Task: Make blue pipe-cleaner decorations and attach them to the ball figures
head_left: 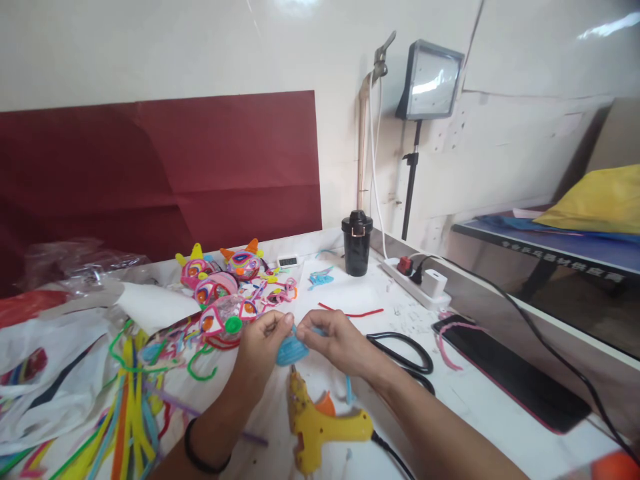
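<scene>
Near the middle of the table, a small light-blue piece [291,351], seemingly of coiled pipe cleaner, is held between both hands. My left hand [263,347] pinches its left upper edge with thumb and forefinger. On the right side, my right hand [334,339] has its fingers closed on the same piece. Directly below it lies a yellow glue gun [325,430], its nozzle pointing up toward the blue piece. An orange bit shows beside the gun's trigger, and a short blue strip [349,389] lies under my right wrist.
Decorated animal-like figures [217,290] and loose pipe cleaners [127,407] cover the left. Black-handled scissors [405,350], a phone [515,373] and a power strip [415,287] are on the right. A black cup [357,243] stands behind; a red strip [350,312] lies ahead.
</scene>
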Motion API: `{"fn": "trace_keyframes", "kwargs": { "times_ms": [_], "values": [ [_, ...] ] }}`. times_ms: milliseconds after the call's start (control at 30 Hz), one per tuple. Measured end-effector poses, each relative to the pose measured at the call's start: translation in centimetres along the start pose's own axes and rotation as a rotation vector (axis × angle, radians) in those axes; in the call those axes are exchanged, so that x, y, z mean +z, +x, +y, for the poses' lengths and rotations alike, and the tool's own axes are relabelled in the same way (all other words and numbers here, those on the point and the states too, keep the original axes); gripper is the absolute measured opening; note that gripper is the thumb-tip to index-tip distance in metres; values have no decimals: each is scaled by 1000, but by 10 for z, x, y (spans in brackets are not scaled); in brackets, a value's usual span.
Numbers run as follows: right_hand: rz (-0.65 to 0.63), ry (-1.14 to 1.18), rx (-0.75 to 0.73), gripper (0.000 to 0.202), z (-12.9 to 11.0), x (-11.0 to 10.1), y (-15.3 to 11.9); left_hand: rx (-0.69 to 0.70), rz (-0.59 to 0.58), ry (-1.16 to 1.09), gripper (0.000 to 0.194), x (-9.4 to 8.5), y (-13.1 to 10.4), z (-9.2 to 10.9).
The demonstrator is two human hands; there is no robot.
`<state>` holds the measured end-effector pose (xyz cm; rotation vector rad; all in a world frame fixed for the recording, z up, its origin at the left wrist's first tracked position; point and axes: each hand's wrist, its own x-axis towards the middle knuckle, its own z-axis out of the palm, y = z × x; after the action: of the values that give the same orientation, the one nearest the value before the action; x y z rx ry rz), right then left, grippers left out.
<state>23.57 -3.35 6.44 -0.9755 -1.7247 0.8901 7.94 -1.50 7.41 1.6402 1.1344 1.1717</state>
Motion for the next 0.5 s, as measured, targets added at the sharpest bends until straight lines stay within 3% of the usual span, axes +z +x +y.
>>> {"fn": "trace_keyframes", "kwargs": {
  "times_ms": [100,200,500],
  "values": [
    [41,34,-5,22,-2,-2,2,-54,-67,-106,30,1,-2,4],
    [79,79,1,26,-3,-4,3,-75,-88,-48,33,3,-5,6],
    [111,160,26,34,-3,-1,4,114,91,199,34,7,-8,-4]
  ]
}}
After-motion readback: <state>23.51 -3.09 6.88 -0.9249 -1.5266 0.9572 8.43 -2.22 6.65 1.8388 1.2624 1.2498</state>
